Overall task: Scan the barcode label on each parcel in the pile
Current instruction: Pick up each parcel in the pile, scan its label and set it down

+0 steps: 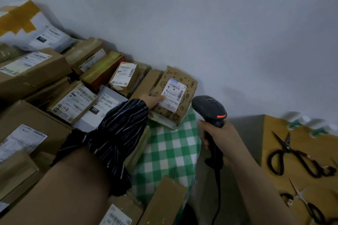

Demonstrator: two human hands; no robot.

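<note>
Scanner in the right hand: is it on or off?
On. The scanner shows a glowing red light on its head.

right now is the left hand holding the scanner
No, the right hand grips the scanner, while the left hand holds the patterned parcel.

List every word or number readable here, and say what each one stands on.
"4-3": handwritten on the label of the flat brown cardboard parcel.
"231": white-on-black patch on the grey plastic mailer.
Label on the cartoon-printed brown box held by the left hand: too blurred.
The black barcode scanner in the right hand: no text visible.
Other labels: unreadable.
</note>
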